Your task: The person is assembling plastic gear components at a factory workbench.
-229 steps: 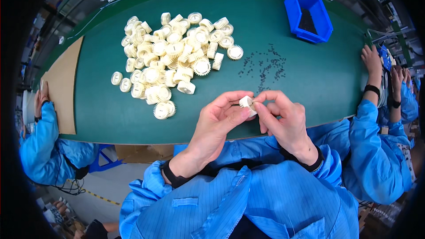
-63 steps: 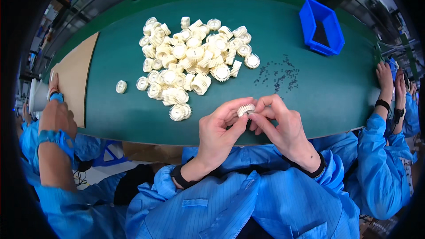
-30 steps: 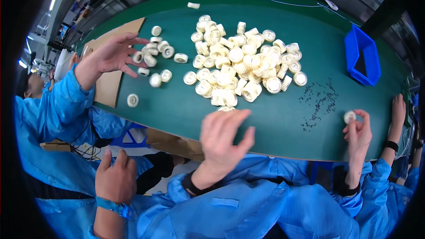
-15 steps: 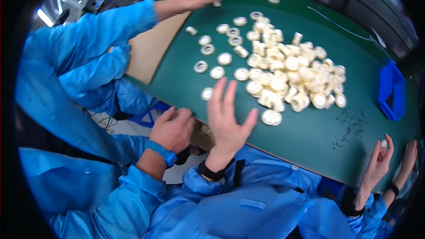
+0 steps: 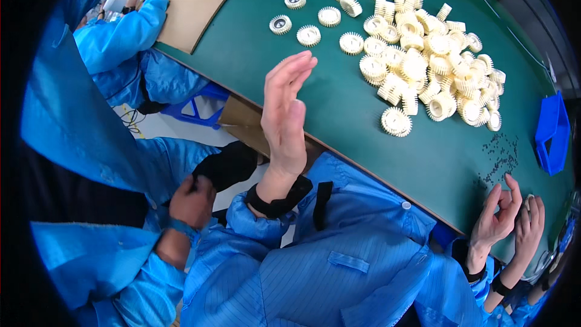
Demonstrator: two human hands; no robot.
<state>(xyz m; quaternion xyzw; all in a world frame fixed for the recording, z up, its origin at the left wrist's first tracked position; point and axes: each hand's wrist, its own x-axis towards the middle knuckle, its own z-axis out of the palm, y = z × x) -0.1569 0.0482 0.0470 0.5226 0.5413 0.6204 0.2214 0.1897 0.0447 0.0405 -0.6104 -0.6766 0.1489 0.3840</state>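
Green tabletop (image 5: 363,151): left hand (image 5: 285,112), splayed earlier, has turned edge-on.

The green table (image 5: 357,163) bore a heap of cream gears (image 5: 414,66) across its middle, reaching toward the far edge. Loose gears (image 5: 330,16) lay toward the left end — some dark-centred. A cardboard sheet (image 5: 196,0) covered the near left corner; tiny black pieces (image 5: 500,156) were scattered toward the right end — near a blue bin (image 5: 552,115).
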